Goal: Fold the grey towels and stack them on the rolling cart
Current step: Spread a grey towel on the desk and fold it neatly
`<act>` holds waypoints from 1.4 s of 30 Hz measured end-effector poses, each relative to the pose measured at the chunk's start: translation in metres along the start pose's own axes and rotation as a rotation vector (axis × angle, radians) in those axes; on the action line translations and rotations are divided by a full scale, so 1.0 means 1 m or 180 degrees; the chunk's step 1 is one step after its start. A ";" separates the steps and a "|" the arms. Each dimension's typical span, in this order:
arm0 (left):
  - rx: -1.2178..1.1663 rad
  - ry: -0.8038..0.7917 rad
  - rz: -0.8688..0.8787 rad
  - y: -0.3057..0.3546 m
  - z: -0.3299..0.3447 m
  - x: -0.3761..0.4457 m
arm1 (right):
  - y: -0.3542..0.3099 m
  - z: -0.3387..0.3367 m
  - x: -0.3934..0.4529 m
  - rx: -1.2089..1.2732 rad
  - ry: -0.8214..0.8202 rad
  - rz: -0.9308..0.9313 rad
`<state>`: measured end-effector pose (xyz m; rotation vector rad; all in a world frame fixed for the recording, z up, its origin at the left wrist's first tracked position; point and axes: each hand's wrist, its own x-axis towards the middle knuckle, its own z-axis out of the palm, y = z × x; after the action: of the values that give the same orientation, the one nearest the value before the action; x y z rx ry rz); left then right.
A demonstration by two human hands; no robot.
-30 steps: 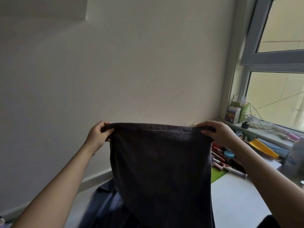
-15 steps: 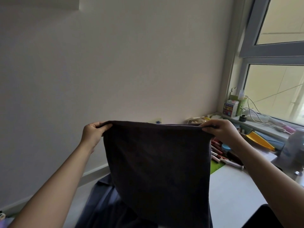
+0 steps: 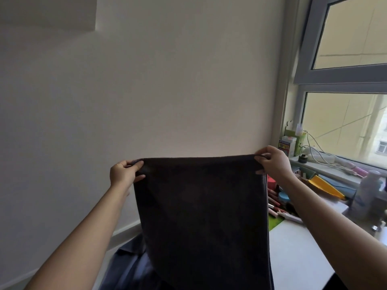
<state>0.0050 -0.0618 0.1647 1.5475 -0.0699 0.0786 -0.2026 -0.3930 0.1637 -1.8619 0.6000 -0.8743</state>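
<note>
Both hands have lifted slightly and spread since a second ago, pulling the grey towel's (image 3: 201,222) top edge tauter against the pale wall. The left hand (image 3: 123,173) pinches the towel's left corner, fingers curled over the hem and thumb beneath. The towel hangs flat between the hands, its lower part dropping out of view above a heap of blue-grey cloth (image 3: 129,266). The right hand (image 3: 273,164) grips the right corner the same way. Beyond it, a white surface (image 3: 293,256) carries scattered cosmetics, a blue-lidded jar (image 3: 283,198) and a white bottle (image 3: 365,193), contents not discernible.
</note>
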 end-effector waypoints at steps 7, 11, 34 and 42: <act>-0.1249 0.0040 -0.0165 0.043 0.047 0.020 | -0.025 0.003 0.053 0.0848 0.0383 -0.0151; -0.1558 0.0054 0.0367 0.090 0.062 0.017 | -0.059 -0.017 0.071 0.1331 0.0595 -0.0499; 0.0044 0.0496 0.0122 -0.048 0.002 -0.118 | 0.055 -0.072 -0.051 0.0826 -0.0838 0.0544; 0.0340 0.0402 -0.0483 -0.128 -0.013 -0.144 | 0.140 -0.040 -0.077 0.0309 -0.1173 0.1123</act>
<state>-0.1262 -0.0529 0.0236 1.6460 0.1536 0.0604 -0.2868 -0.4185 0.0246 -1.7032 0.6153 -0.3132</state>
